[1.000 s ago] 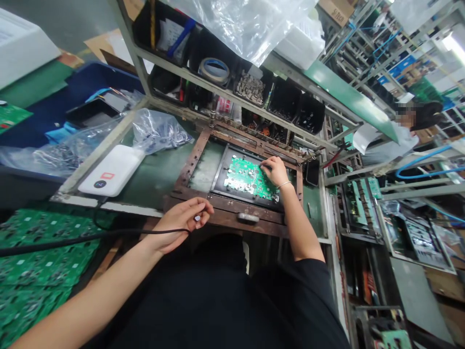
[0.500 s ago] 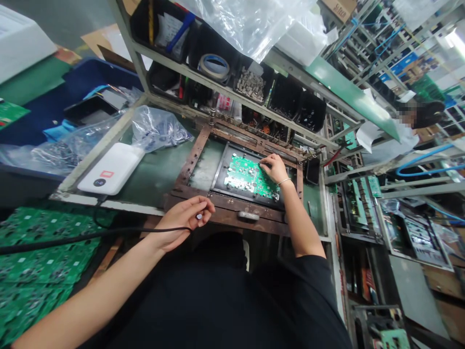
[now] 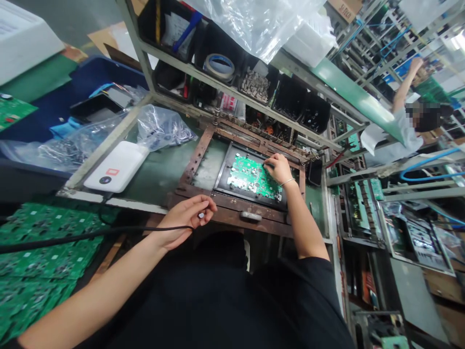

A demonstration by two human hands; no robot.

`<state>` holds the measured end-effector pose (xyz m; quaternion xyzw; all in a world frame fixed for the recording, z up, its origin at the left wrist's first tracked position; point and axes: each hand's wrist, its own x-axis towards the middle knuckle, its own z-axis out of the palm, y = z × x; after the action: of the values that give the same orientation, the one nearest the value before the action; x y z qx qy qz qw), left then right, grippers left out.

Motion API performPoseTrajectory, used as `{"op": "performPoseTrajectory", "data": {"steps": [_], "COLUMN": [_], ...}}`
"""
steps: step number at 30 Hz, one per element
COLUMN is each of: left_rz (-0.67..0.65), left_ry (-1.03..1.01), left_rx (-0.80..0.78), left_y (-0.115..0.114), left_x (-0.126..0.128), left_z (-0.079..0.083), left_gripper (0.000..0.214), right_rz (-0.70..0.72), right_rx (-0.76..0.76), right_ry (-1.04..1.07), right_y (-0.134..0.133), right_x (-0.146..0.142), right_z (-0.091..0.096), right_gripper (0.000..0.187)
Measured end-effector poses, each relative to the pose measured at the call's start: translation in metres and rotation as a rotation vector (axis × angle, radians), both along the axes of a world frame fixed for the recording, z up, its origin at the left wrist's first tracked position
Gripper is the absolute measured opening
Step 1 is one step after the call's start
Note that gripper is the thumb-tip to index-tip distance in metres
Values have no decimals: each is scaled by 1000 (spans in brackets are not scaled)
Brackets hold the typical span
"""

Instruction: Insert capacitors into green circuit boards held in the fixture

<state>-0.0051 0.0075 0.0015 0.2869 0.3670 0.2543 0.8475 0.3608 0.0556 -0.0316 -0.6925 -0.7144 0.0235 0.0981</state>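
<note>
1. Another person's raised arm (image 3: pixel 406 87) had come into sight at upper right since half a second before, while both of the wearer's hands had kept nearly the same poses
2. A cardboard box (image 3: pixel 345 8) bore letters starting "SiTe"; the red label on the white device (image 3: pixel 118 167) was too small to read
3. The left hand (image 3: pixel 187 215) had its fingers curled around a small shiny piece (image 3: pixel 201 215)
4. The right hand (image 3: pixel 279 168) had its fingers narrowed at the upper right of the green circuit board (image 3: pixel 249 182); I could not tell whether they held anything
5. The board lay in a black tray (image 3: pixel 225 172) inside a brown frame (image 3: pixel 198 155) on the counter (image 3: pixel 163 167)
</note>
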Motion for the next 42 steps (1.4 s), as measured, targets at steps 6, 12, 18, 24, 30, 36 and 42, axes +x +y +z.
{"op": "performPoseTrajectory", "data": {"steps": [6,12,18,24,30,36,42], "left_rz": [16,26,4,8,19,24,32], "left_ry": [-4,-19,-20,-24,-19,-25,-32], "left_rx": [-17,-25,-24,-11,-17,-24,-30], "left_y": [1,1,1,3,4,3,3], "left_x": [-3,-6,-5,-5,-6,-8,-9], "left_z": [1,-1,0,3,3,4,3], "left_gripper": [27,24,26,26,26,25,24], "right_rz": [23,47,52,38,21,11,21], "right_rx": [-69,-89,-100,-80,-71,-104,-99], "right_ry": [-91,-90,-73,12,13,-43,-36], "right_y": [5,9,9,6,5,8,6], "right_x": [-3,-1,-2,0,0,-3,-2], "right_z": [7,9,8,3,3,6,5], "right_gripper": [18,16,16,17,16,15,16]}}
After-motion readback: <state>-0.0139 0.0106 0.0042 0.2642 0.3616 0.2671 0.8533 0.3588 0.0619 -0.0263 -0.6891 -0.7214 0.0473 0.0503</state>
